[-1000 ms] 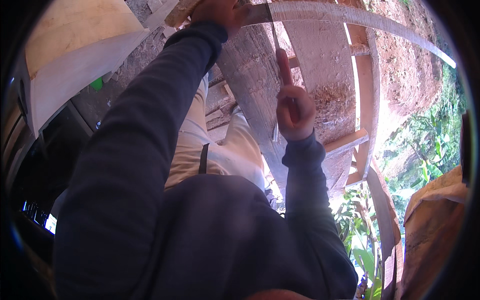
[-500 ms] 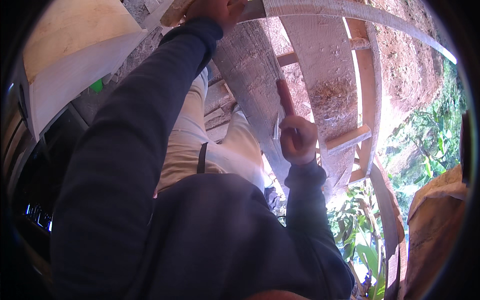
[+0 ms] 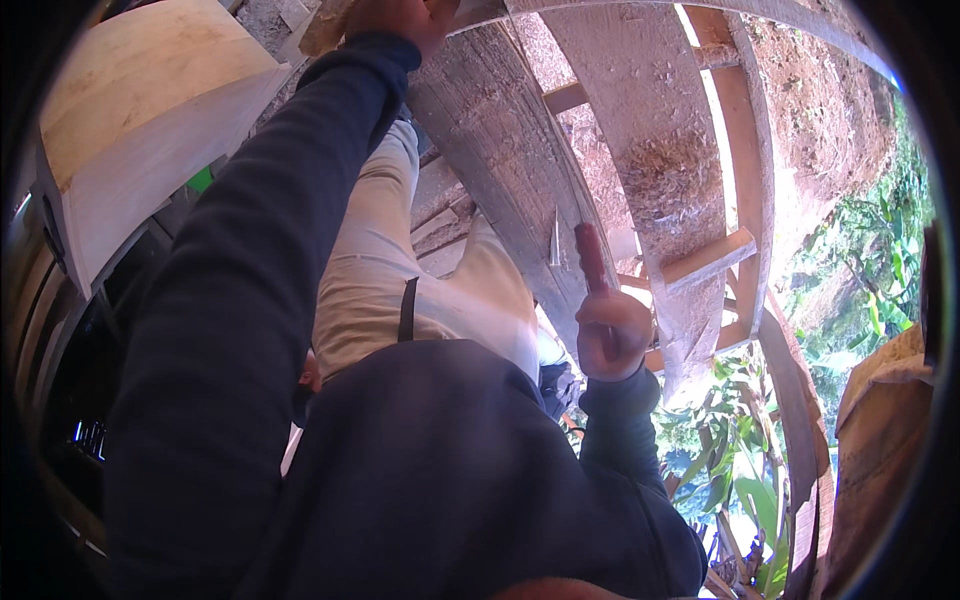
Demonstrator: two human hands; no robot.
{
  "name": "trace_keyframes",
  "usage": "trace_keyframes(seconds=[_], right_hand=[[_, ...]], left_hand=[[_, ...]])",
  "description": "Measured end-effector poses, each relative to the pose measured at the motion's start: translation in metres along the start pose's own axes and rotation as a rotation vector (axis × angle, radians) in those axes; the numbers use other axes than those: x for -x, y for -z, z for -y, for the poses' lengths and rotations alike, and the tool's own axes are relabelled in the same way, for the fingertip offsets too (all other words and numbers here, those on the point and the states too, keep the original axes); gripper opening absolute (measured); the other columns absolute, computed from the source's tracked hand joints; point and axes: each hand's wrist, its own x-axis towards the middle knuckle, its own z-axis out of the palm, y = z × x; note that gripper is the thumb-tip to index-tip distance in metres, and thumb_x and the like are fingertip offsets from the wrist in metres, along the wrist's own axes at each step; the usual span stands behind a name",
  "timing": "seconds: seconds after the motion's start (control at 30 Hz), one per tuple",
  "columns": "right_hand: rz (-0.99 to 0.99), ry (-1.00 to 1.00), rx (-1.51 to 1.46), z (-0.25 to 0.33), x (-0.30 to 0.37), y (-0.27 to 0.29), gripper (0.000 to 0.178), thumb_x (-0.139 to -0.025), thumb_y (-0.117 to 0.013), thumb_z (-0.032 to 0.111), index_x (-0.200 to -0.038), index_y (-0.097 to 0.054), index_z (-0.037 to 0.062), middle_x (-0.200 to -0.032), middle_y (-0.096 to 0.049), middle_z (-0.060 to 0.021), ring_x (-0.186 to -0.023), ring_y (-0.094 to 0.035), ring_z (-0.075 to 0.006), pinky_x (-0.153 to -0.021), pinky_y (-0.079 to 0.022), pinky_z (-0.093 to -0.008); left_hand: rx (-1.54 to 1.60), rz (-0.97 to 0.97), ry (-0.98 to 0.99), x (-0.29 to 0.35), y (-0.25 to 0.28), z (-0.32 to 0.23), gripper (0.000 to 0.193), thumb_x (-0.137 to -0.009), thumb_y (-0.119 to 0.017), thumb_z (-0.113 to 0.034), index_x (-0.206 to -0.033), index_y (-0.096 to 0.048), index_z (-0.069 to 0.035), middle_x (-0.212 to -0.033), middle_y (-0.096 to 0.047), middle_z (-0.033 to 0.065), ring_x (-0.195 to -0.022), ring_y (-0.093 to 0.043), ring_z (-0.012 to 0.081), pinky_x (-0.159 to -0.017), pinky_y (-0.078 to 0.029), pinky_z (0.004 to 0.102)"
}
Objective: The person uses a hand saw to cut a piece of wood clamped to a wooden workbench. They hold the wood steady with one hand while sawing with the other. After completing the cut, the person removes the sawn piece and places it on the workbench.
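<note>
At the upper edge, my left hand (image 3: 405, 22) is closed at one end of a long, pale wooden strip (image 3: 760, 10); the fingertips are cut off by the edge of view. A rough wooden piece (image 3: 325, 28) lies just left of this hand. Farther right and nearer my body, my right hand (image 3: 615, 338) is wrapped round a reddish-brown, handle-like rod (image 3: 592, 255). Its upper end sticks up past the fist, and the lower part is hidden in the grip. Beside that hand runs a weathered grey plank (image 3: 500, 130).
A second, dusty plank (image 3: 665, 150) lies to the right, with a short crosspiece (image 3: 710, 258) on it and gaps between the boards. A large pale wooden panel (image 3: 150, 110) stands at the left. Earth ground (image 3: 820, 110) and green plants (image 3: 880, 270) lie beyond on the right.
My right hand has drawn back toward my body and slightly right, with the rod still in it. My left hand appears a little farther left. The whole view has shifted slightly.
</note>
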Motion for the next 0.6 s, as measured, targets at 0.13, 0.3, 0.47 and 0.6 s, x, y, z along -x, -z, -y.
trace_keyframes(seconds=[0.13,0.3,0.47,0.6], right_hand=[[-0.076,-0.006,-0.216,-0.029,-0.139,-0.042,0.026,-0.083,-0.061,-0.008,-0.101,-0.069,0.0084,-0.068,-0.058,-0.0022,-0.056,-0.053,-0.0112,-0.054,-0.041,-0.0294],[-0.116,-0.018,-0.228,-0.024,-0.16,-0.056,0.025,-0.087,-0.06,-0.007,-0.103,-0.07,0.0086,-0.069,-0.06,-0.0021,-0.059,-0.056,-0.011,-0.057,-0.043,-0.028],[-0.087,0.012,-0.066,-0.011,-0.009,-0.011,0.035,-0.076,-0.06,-0.011,-0.1,-0.072,0.0112,-0.07,-0.063,-0.0071,-0.06,-0.064,-0.0219,-0.06,-0.05,-0.0315],[-0.042,-0.06,-0.092,-0.01,-0.021,-0.016,0.034,-0.075,-0.061,-0.01,-0.101,-0.071,0.0105,-0.069,-0.062,-0.0075,-0.059,-0.064,-0.0217,-0.058,-0.049,-0.0332]], left_hand=[[-0.013,-0.044,-0.067,-0.015,-0.011,0.012,0.04,-0.097,-0.062,-0.044,-0.081,-0.06,-0.007,-0.083,-0.063,0.0212,-0.084,-0.063,0.0441,-0.076,-0.047,0.0564],[-0.073,0.006,0.055,0.004,-0.004,0.004,0.039,-0.097,-0.064,-0.043,-0.084,-0.063,-0.006,-0.088,-0.066,0.0219,-0.088,-0.065,0.0439,-0.079,-0.049,0.0551],[-0.057,0.09,0.066,0.001,0.013,0.003,0.039,-0.096,-0.064,-0.044,-0.085,-0.066,-0.007,-0.091,-0.068,0.022,-0.091,-0.067,0.0437,-0.082,-0.051,0.0552],[-0.094,0.025,0.012,-0.001,0.006,-0.004,0.038,-0.097,-0.063,-0.043,-0.083,-0.063,-0.007,-0.087,-0.066,0.0207,-0.087,-0.065,0.0439,-0.078,-0.049,0.0559]])
